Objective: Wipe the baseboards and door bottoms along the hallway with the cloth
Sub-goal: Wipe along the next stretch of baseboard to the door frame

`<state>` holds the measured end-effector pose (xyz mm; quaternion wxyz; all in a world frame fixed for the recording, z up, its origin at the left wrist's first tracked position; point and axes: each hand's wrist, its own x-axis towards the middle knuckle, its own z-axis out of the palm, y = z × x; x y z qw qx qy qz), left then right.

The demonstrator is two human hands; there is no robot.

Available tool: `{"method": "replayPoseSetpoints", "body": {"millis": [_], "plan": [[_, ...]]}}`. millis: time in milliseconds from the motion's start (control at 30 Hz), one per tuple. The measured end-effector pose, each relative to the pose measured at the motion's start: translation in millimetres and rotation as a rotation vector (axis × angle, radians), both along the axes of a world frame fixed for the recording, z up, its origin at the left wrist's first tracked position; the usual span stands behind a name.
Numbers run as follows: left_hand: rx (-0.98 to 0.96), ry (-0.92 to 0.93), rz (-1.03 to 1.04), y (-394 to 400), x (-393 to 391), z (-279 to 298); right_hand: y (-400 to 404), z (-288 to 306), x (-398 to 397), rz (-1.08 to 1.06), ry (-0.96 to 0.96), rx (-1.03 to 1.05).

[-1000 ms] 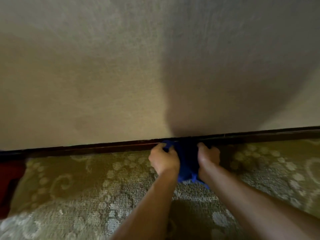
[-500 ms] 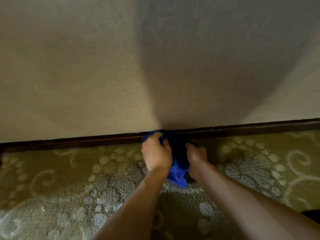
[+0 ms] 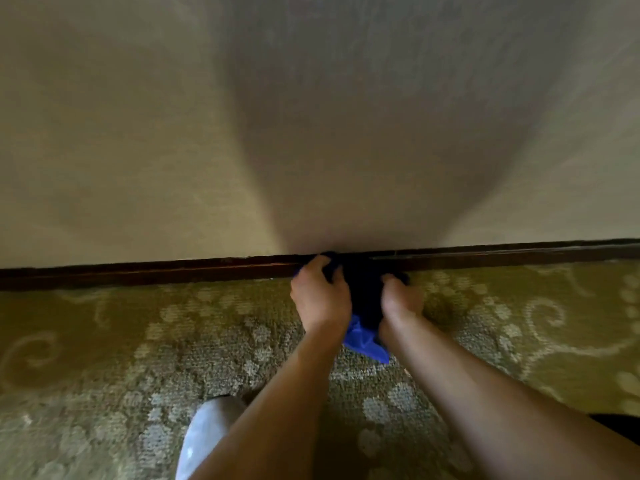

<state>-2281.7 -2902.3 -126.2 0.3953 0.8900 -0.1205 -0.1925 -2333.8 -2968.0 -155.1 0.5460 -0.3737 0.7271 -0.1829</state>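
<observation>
A dark brown baseboard (image 3: 138,271) runs along the foot of a beige wall, across the whole view. A blue cloth (image 3: 365,342) is bunched against it near the middle, its upper part in deep shadow. My left hand (image 3: 320,297) grips the cloth's left side, fingers curled at the baseboard. My right hand (image 3: 400,301) grips its right side, just below the baseboard. A loose blue corner hangs down onto the carpet between my wrists.
The beige wall (image 3: 173,133) carries my shadow in the middle. A patterned olive carpet (image 3: 104,341) covers the floor. A pale grey shoe or knee (image 3: 207,434) shows at the bottom, left of my left forearm. A dark shape (image 3: 620,426) sits at the lower right edge.
Both hands and the cloth have shifted right along the baseboard as the view moved with them. The red object at the left edge has left the view; a pale grey shape has appeared below.
</observation>
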Motion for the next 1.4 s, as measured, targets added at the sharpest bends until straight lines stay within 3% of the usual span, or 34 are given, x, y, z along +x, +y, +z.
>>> {"method": "replayPoseSetpoints", "body": {"millis": [100, 200, 300, 400, 533, 600, 733, 833, 900, 1033, 1100, 1167, 1400], "plan": [[-0.069, 0.095, 0.148, 10.1, 6.7, -5.3, 0.3, 11.0, 1.6, 0.081, -0.064, -0.066], [-0.154, 0.396, 0.498, 30.3, 10.2, -16.2, 4.9, 16.8, 2.5, 0.074, -0.125, -0.067], [-0.235, 0.636, 0.548, 31.7, 13.1, -17.3, 6.9, 28.2, 14.1, 0.037, -0.022, -0.173], [-0.264, 0.593, 0.687, 30.4, 25.5, -17.8, 17.7, 35.1, 37.9, 0.107, 0.006, -0.223], [-0.153, 0.503, 0.96, 53.1, 34.0, -38.7, 53.8, 20.8, 56.5, 0.417, -0.159, -0.057], [-0.143, 0.479, 0.93, 53.7, 28.7, -39.2, 50.7, 14.2, 48.0, 0.42, -0.172, -0.051], [-0.214, 0.504, 0.65, 14.3, 12.3, -20.0, 9.9, 17.5, 27.0, 0.07, -0.014, -0.155], [-0.218, 0.566, 0.68, 6.5, 7.2, -21.5, 5.9, 21.5, 27.5, 0.007, 0.078, -0.227], [-0.221, 0.5, 0.783, 18.5, 15.2, -24.5, 18.5, 19.0, 36.4, 0.077, 0.071, -0.256], [-0.183, 0.416, 1.076, 57.6, 42.7, -41.8, 63.6, 4.6, 64.4, 0.476, -0.086, -0.1], [-0.217, 0.465, 1.087, 67.3, 47.3, -51.8, 73.0, -3.2, 66.3, 0.571, -0.208, 0.039], [-0.215, 0.518, 0.996, 64.5, 40.7, -55.9, 61.8, -4.4, 53.5, 0.512, -0.268, 0.127], [-0.257, 1.001, 0.693, 28.6, -37.4, -14.7, -9.7, 36.7, -45.4, 0.176, -0.161, 0.241]]}}
